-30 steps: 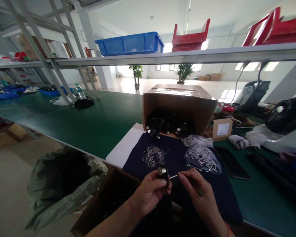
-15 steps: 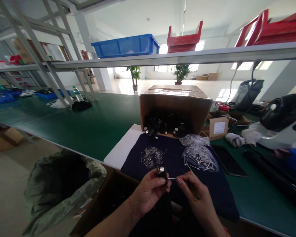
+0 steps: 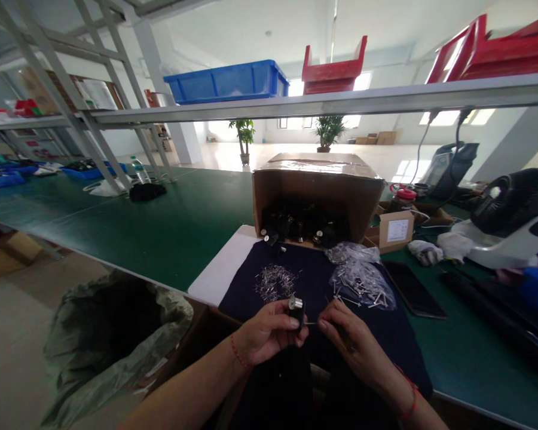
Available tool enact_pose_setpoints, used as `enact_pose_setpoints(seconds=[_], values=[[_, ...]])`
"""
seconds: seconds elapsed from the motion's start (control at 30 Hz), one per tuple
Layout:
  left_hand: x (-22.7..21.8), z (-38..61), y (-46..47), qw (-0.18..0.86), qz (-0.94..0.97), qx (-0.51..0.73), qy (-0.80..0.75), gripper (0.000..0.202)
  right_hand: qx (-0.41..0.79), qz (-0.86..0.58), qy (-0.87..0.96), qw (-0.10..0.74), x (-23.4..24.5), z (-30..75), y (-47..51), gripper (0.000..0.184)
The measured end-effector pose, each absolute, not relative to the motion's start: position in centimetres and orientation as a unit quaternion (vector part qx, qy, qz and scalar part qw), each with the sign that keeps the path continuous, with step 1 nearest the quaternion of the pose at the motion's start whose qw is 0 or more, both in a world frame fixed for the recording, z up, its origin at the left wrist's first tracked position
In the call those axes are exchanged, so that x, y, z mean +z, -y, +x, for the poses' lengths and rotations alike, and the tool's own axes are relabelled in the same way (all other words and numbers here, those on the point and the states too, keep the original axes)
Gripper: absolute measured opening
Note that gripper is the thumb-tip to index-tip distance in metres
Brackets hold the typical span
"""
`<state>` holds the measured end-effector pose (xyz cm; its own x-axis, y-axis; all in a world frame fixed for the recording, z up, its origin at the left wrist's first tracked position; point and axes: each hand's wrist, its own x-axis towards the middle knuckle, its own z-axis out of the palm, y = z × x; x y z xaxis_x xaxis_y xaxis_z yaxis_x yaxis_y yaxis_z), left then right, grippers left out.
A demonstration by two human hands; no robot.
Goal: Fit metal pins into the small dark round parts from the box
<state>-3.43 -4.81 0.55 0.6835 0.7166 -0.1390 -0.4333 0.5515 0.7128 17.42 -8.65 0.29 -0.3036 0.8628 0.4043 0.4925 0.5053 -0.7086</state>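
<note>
**Pin level with black fitting, hands close**
I see left hand (image 3: 269, 331) gripping the metal-capped black fitting (image 3: 296, 316); right hand (image 3: 347, 333) pinches a thin steel pin (image 3: 311, 323), its long axis level, tip just beside the fitting.

L hand (image 3: 269, 331) & R hand (image 3: 354, 340) bare, forearms too, nails short. Thin red cord bracelet (image 3: 239, 355) on L wrist, another red cord bracelet (image 3: 407, 401) on R wrist. Black clothing (image 3: 273, 388) over lap, exact garment hard to tell.

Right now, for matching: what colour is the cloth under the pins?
The cloth is dark navy, in the head view.
</note>
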Motion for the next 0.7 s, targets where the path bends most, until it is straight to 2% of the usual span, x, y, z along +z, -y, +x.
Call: enact_pose_setpoints(seconds=[0.27, 0.47, 0.57, 0.63, 0.7], values=[[0.8, -3.3, 4.6, 0.837, 0.373, 0.330, -0.225, 0.025, 0.221, -0.451, 0.781, 0.372, 0.0, 17.4, 8.8, 0.028], [0.8, -2.4, 3.5, 0.812, 0.423, 0.275, -0.293, 0.028, 0.091, -0.466, 0.825, 0.308, -1.6, 17.3, 8.3, 0.024], [0.1, -1.7, 2.8, 0.806, 0.439, 0.245, -0.314, 0.028, 0.068, -0.463, 0.837, 0.283, -2.7, 17.6, 8.2, 0.026], [-0.3, -1.3, 2.4, 0.801, 0.450, 0.228, -0.323, 0.028, 0.087, -0.467, 0.827, 0.301, -2.9, 17.9, 8.3, 0.027], [-0.6, -1.0, 2.2, 0.795, 0.461, 0.215, -0.330, 0.028, 0.154, -0.483, 0.783, 0.361, -2.4, 18.3, 8.5, 0.031]])
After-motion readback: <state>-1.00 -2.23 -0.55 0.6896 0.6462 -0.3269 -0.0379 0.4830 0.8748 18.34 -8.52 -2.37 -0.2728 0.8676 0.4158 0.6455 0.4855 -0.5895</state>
